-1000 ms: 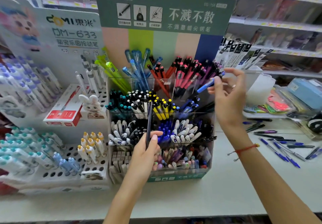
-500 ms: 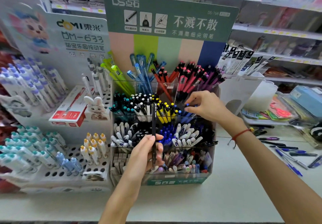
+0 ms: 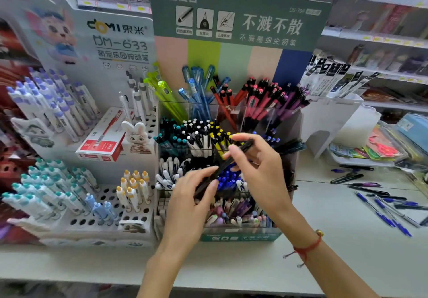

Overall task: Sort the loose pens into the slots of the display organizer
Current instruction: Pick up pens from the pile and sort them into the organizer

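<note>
A tiered clear display organizer [image 3: 294,135] with a green header card stands in the middle, its slots packed with pens sorted by colour. In front of its middle tiers both hands hold one black pen [image 3: 225,164] slanted from lower left to upper right. My left hand [image 3: 192,205] pinches its lower end. My right hand [image 3: 257,168] grips its upper end over the yellow and blue pens. Several loose blue and black pens [image 3: 384,205] lie on the counter to the right.
A white holed pen stand [image 3: 108,195] with pastel pens and a red box [image 3: 102,140] sits on the left. At the right are a white holder with packaged refills [image 3: 333,82] and plastic-wrapped stationery [image 3: 379,149]. Shop shelves run behind.
My right hand dropped the blue pen into a right-hand slot, then came down to the black pen. The black pen went from upright in my left hand to slanted between both hands.
</note>
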Demonstrator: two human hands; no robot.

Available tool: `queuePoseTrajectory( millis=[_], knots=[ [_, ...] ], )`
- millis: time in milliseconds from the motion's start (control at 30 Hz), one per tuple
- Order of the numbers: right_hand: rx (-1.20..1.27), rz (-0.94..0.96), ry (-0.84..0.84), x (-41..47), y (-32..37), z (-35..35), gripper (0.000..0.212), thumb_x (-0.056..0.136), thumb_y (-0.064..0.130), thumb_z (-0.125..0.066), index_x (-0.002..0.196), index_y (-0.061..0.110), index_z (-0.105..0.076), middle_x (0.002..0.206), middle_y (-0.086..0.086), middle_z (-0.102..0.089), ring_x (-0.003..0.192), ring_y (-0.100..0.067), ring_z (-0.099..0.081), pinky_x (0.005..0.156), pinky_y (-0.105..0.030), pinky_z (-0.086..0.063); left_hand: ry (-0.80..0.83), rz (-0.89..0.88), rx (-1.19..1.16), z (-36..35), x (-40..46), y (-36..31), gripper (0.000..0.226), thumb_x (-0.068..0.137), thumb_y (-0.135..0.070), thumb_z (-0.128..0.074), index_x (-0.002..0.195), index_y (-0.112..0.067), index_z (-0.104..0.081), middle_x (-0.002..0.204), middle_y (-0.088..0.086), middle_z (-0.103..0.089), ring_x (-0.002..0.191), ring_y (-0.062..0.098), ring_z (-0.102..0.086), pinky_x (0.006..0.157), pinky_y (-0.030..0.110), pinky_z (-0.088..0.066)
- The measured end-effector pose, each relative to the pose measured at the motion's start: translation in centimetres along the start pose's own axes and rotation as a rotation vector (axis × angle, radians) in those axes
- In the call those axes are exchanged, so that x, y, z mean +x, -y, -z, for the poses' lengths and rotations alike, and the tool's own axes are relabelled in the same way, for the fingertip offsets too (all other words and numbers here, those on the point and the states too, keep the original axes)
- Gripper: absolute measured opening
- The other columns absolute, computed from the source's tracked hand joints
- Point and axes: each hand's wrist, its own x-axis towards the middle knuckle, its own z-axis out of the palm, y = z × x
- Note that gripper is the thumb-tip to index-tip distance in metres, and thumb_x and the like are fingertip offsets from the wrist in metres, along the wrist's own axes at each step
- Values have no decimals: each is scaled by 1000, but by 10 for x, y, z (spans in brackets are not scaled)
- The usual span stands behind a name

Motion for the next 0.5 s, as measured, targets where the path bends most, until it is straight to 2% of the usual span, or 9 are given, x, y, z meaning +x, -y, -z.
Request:
queuePoseTrajectory(
  millis=[67, 133, 267, 367, 433, 500],
  knots=[
    [5, 56, -169, 0, -5, 2, 15, 93, 14, -61, 107, 18, -60, 84, 2, -71, 81, -9, -69, 74, -20, -54, -84, -68, 305, 1, 0, 21, 47, 91, -35, -58, 137, -34, -47, 135, -22, -46, 130, -5, -33, 109, 23, -29],
    [-71, 140, -246, 1, -11, -2, 16, 92, 16, -62, 105, 22, -57, 84, 3, -70, 77, -9, -67, 70, -19, -53, -94, -60, 441, 1, -1, 36, 56, 89, -24, -65, 141, -24, -44, 142, -10, -46, 133, 1, -31, 113, 32, -26],
    [-354, 285, -172, 7, -37, -20, 22, 94, 21, -61, 115, 17, -55, 76, 3, -66, 65, -9, -62, 59, -28, -53, -88, -101, 539, 1, -1, 48, 59, 85, -11, -68, 140, -18, -48, 140, -4, -51, 133, 12, -42, 111, 34, -30],
    [-647, 364, 6, 11, -56, -34, 21, 94, 25, -61, 113, 16, -58, 68, 3, -62, 55, -9, -53, 49, -26, -47, -88, -90, 547, 4, 0, 48, 55, 86, -12, -66, 138, -20, -50, 139, -5, -51, 131, 13, -44, 109, 32, -34],
    [-807, 424, 102, 6, -72, -43, 20, 90, 22, -66, 109, 15, -63, 76, 3, -66, 70, -12, -57, 52, -23, -47, -82, -84, 552, 5, 1, 49, 55, 86, -13, -66, 138, -22, -50, 139, -6, -50, 131, 13, -43, 108, 29, -32],
    [-949, 458, 116, -3, -86, -49, 25, 89, 19, -66, 114, 14, -64, 94, 1, -69, 91, -19, -57, 66, -28, -52, -74, -82, 544, 6, 1, 49, 55, 87, -13, -65, 139, -23, -49, 139, -7, -50, 132, 12, -42, 109, 27, -29]
  ],
)
